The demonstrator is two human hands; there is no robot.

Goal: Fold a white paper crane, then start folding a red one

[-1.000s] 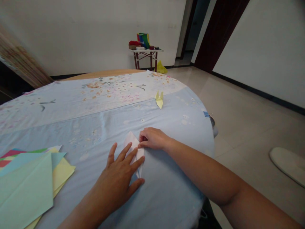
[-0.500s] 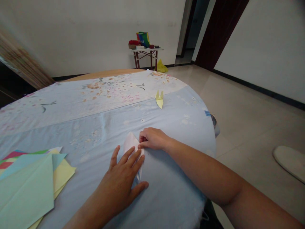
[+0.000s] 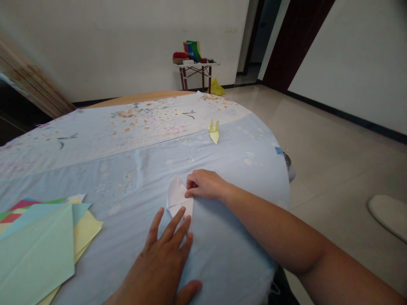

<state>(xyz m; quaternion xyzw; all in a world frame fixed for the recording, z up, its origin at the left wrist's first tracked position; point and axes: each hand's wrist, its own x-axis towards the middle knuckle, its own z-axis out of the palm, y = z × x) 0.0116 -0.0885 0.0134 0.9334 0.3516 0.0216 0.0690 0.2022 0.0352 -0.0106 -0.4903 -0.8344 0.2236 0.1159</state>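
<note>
A folded white sheet of paper [image 3: 177,194] lies on the pale blue tablecloth in front of me, with creases across it. My right hand [image 3: 203,184] pinches its right edge between thumb and curled fingers. Spread flat, my left hand [image 3: 165,250] rests over the lower part of the paper, its fingertips on the sheet and its thumb out to the right. The paper's lower end is hidden under these fingers. Farther off, a small yellow folded-paper figure [image 3: 214,132] with two upright points sits on the cloth.
At the left lies a stack of coloured paper [image 3: 41,241], light green on top. The round table's cloth [image 3: 248,186] ends at the right, where a metal object [image 3: 287,160] shows beyond the edge. A small side table [image 3: 197,65] with a bag stands by the wall.
My left hand has slid down toward me along the paper, uncovering more of its middle. My right hand keeps its pinch at the right edge. The view has shifted slightly.
</note>
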